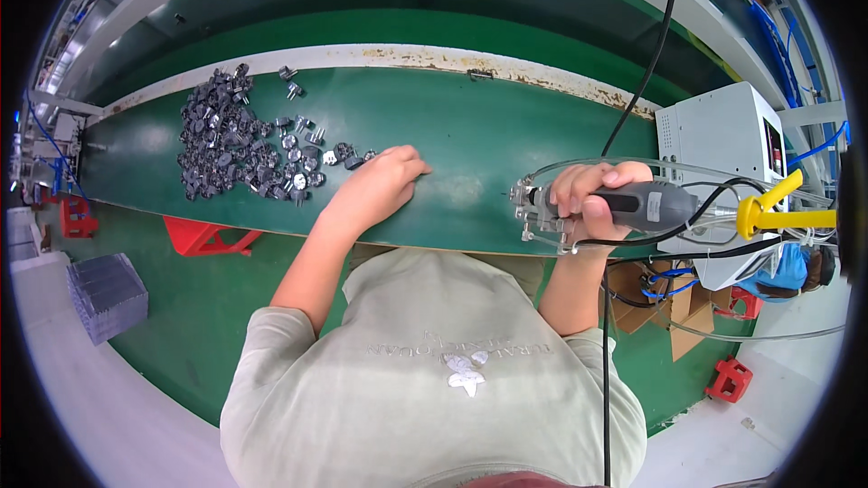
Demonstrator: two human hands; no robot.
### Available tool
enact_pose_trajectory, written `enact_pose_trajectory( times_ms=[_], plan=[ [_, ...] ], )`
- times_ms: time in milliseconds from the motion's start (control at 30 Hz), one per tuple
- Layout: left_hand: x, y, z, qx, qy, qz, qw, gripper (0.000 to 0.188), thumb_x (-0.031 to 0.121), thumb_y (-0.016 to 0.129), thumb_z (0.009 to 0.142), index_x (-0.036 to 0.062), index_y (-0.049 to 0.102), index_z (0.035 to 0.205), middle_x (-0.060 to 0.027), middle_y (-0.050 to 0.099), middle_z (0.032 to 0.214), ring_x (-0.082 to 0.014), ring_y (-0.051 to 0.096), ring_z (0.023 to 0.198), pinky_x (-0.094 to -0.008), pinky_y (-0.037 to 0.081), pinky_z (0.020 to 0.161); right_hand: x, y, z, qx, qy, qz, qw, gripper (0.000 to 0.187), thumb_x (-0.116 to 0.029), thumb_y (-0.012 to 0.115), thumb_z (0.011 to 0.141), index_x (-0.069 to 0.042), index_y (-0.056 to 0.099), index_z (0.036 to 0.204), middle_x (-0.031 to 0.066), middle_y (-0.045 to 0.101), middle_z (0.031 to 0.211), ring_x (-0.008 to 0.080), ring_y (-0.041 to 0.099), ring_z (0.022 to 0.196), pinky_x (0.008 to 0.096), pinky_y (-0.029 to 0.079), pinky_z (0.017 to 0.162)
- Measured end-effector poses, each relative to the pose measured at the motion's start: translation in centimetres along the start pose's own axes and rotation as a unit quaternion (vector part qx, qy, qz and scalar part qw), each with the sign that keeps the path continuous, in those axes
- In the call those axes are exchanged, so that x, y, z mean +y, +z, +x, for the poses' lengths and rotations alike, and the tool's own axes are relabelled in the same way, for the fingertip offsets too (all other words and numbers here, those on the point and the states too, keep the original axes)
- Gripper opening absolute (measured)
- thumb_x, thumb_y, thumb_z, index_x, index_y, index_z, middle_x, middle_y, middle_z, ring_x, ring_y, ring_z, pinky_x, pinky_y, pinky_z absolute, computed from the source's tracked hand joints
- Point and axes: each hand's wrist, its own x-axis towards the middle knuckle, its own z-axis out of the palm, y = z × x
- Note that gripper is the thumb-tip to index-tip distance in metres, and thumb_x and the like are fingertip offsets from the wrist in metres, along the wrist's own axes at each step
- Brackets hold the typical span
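Note:
My right hand [580, 192] is wrapped round a dark grey corded electric screwdriver [658, 208], held sideways over the right part of the bench. Its clear plastic head [535, 210] points left, and a clear hose runs back from it. My left hand [384, 183] rests on the green bench top [479, 145] with its fingers curled together; whatever they may pinch is hidden. Just beyond its knuckles lie a few small black and metal parts with prongs [339, 154]. Further left, many more form a heap [217, 145].
A white machine box [719, 140] stands at the bench's right end, with a yellow holder [787, 208] by it. A black cable [653, 54] hangs down from above. Below are a red stool [208, 237], a cardboard box [678, 307] and a grey bin-like block [108, 296].

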Motion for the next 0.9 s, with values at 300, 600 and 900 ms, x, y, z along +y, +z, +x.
enact_pose_trajectory(
  times_ms=[300, 600, 900],
  plan=[
    [3.9, 7.1, 3.8, 0.033, 0.096, -0.119, 0.988, 0.045, 0.013, 0.075, 0.080, 0.0067, 0.063, 0.123, -0.0115, 0.064, 0.110, -0.0312, 0.065, 0.096, -0.0398, 0.055, 0.082, -0.2, 0.6, -0.1, -0.004, 0.008, -0.009, 1.000, 0.037, 0.005, 0.072, 0.081, -0.005, 0.045, 0.106, 0.0070, 0.054, 0.063, 0.0160, 0.051, 0.049, 0.0329, 0.048, 0.049],
    [2.6, 7.6, 3.0, 0.065, 0.080, -0.168, 0.980, 0.033, 0.011, 0.076, 0.077, 0.0039, 0.067, 0.108, -0.0093, 0.061, 0.115, -0.0266, 0.065, 0.096, -0.0358, 0.056, 0.072, 0.7, 0.9, -0.8, 0.012, 0.022, -0.066, 0.998, 0.040, 0.003, 0.074, 0.080, -0.006, 0.043, 0.104, 0.0074, 0.057, 0.065, 0.0150, 0.053, 0.052, 0.0318, 0.050, 0.050],
    [2.4, 7.7, 3.3, 0.057, 0.076, -0.191, 0.977, 0.027, 0.011, 0.077, 0.078, 0.0040, 0.068, 0.103, -0.0073, 0.061, 0.109, -0.0234, 0.064, 0.093, -0.0313, 0.057, 0.060, 1.3, 1.3, -0.8, 0.018, 0.037, -0.080, 0.996, 0.041, -0.001, 0.077, 0.081, -0.006, 0.043, 0.103, 0.0067, 0.058, 0.067, 0.0154, 0.056, 0.055, 0.0319, 0.051, 0.054]
  ],
)
